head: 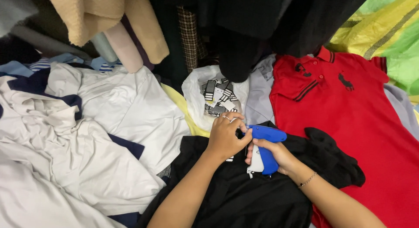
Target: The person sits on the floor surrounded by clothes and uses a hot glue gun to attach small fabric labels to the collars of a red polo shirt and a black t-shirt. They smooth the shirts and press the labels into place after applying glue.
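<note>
Gripping the blue tagging gun (pixel 266 143), your right hand (pixel 279 156) wraps its handle over the black garment (pixel 244 193); your left hand (pixel 224 138) pinches closed right at the gun's tip, so I judge a slip could prick a fingertip; the loose black cloth may bunch and tear; beyond, the white bag of striped tags (pixel 218 97) sits near the red polo shirt (pixel 349 123).

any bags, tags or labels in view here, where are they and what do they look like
Plastic bag: white, crumpled, open, behind the hands on the clothes pile.
Tags: loose heap inside that bag, small rectangles, black-and-white striped.
Chest emblem: small dark embroidered figure on the red polo shirt, right side.
No signs or screens.
</note>
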